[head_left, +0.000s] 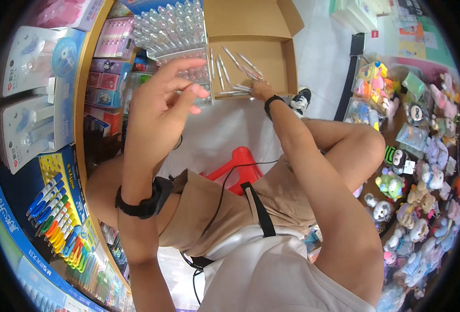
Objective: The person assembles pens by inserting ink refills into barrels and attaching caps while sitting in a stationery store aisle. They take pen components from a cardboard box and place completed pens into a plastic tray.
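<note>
My left hand is raised in front of the pen display, fingers bent and apart, with nothing visible in it. Beneath and behind its fingertips is a clear rack of pink-tipped pens. A little above stand rows of clear-topped pens in a display box. My right hand reaches over the near edge of an open cardboard box. Its bunched fingers are on a pen among several loose silvery pens in the box; the fingertips are partly hidden.
Shelves on the left hold boxed stationery and colourful pens. Plush toys crowd the right side. A red stool is below me, and a black cable crosses my lap. A shoe stands beside the box.
</note>
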A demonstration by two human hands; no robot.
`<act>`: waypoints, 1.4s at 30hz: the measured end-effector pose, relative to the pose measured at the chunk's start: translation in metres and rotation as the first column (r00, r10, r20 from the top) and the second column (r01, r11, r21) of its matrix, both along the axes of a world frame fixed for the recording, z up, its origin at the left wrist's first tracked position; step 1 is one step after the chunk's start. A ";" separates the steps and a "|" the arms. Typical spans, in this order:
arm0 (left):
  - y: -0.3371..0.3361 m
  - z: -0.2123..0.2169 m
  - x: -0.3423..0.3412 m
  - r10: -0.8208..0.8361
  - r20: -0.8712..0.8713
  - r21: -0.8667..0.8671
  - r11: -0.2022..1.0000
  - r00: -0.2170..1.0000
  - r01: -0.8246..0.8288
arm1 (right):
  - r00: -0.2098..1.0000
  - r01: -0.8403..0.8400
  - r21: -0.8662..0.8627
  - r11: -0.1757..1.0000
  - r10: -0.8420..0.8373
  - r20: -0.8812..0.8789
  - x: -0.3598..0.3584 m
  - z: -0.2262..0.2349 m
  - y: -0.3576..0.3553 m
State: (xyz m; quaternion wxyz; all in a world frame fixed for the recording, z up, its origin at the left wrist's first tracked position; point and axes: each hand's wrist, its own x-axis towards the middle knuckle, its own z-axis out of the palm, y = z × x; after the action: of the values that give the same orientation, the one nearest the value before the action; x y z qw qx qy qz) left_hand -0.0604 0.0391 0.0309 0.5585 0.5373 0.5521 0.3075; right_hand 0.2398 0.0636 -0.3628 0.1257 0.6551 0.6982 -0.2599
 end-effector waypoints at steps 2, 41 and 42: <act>-0.003 0.001 0.001 0.003 -0.021 -0.031 1.000 1.000 -0.003 | 0.998 -0.060 0.003 0.998 0.060 0.015 -0.002 0.003 -0.002; -0.034 -0.023 0.024 -0.156 -0.460 0.384 0.853 0.874 0.354 | 0.552 0.081 0.238 0.968 0.156 -0.819 -0.061 0.392 -0.024; -0.034 -0.021 0.024 -0.147 -0.500 0.381 0.848 0.854 0.369 | 0.485 0.079 0.165 0.983 0.107 -0.868 -0.066 0.392 -0.022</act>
State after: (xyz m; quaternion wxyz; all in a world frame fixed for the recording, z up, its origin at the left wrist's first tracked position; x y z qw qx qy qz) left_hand -0.0369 0.0046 0.0097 0.3068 0.7824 0.4968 0.2164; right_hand 0.1733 0.0412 0.0291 -0.3045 0.4353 0.6910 -0.4902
